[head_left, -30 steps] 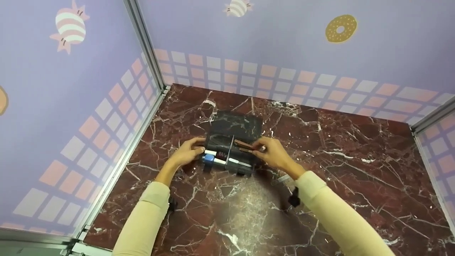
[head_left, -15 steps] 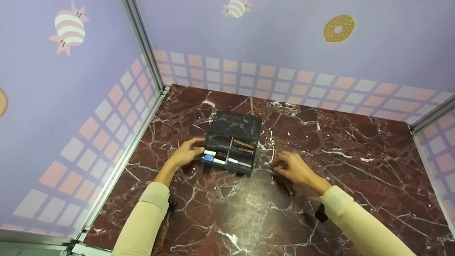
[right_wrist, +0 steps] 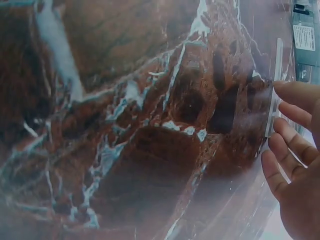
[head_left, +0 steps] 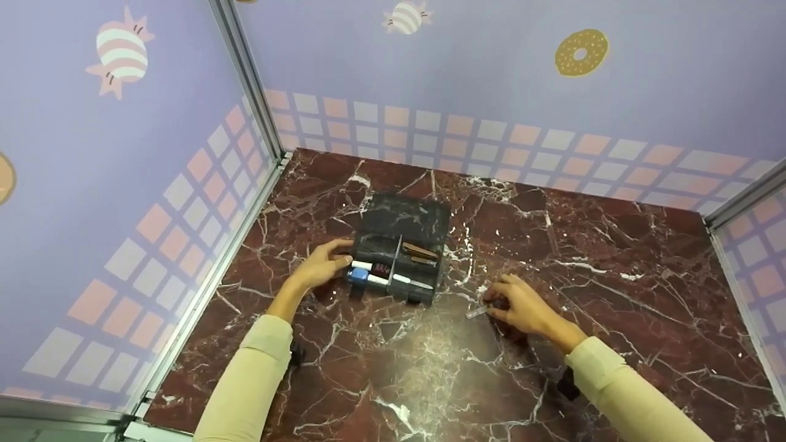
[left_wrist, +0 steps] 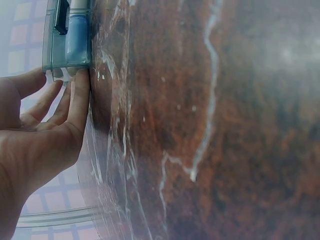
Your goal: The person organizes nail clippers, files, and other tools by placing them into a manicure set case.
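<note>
A see-through plastic case (head_left: pixel 393 293) lies with its lid (head_left: pixel 408 216) folded back on the marble-patterned table. Its compartments hold a blue-capped white marker-like item (head_left: pixel 359 274), a brown two-armed item (head_left: pixel 420 252) and a slim white stick (head_left: pixel 412 282). My left hand (head_left: pixel 320 265) grips the case's left end, thumb above and fingers lower, near the blue part (left_wrist: pixel 76 40) in the left wrist view. Right of the case, my right hand (head_left: pixel 522 307) pinches a clear strip (head_left: pixel 476 312) low over the table. In the right wrist view, thumb and fingers (right_wrist: pixel 282 142) are around that clear strip (right_wrist: pixel 276 65).
Purple printed walls (head_left: pixel 430 73) with metal corner posts (head_left: pixel 255 80) enclose the table (head_left: pixel 583 258) at the back and both sides. The case's end with a white label (right_wrist: pixel 304 37) shows at the right wrist view's upper right.
My right hand has let go of the brown item in the case and moved right and nearer to me, down to the clear strip. My left hand stays at the case.
</note>
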Demonstrator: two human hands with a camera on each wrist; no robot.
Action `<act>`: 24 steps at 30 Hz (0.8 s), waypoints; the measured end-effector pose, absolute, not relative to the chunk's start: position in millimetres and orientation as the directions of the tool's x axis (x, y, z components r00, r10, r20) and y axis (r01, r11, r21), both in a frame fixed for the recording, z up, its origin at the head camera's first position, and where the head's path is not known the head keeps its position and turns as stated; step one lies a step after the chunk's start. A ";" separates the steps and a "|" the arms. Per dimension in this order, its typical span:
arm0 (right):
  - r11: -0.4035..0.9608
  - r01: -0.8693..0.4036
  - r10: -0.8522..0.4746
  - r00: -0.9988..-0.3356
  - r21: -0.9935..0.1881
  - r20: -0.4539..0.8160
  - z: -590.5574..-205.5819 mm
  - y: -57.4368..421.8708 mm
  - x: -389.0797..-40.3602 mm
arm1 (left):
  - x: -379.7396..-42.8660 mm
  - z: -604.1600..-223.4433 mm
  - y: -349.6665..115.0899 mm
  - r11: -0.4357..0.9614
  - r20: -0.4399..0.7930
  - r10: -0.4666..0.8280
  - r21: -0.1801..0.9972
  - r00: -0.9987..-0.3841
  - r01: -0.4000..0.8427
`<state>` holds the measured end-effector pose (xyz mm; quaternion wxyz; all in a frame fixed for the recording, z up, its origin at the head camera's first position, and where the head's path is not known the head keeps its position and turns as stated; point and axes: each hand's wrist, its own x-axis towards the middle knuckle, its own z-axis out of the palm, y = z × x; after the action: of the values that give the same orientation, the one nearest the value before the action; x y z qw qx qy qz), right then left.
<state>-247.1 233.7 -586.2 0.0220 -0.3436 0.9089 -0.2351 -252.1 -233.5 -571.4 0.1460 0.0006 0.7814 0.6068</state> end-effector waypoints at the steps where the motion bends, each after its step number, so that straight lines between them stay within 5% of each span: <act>1: 0.645 -0.619 -0.636 -0.760 -0.448 0.133 -587.0 233.9 -247.5 | -252.0 -571.7 -233.7 0.265 -0.228 0.179 0.948 -0.957 -0.176; 24: 0.589 -0.562 -0.604 -0.783 -0.581 0.144 -587.2 223.0 -248.5 | -251.8 -574.2 -235.1 0.242 -0.226 0.182 0.954 -0.957 -0.179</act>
<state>-248.5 223.0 -587.2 0.0340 -0.3273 0.8908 -0.3133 -251.8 -235.1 -574.2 0.1467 0.0009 0.7743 0.6155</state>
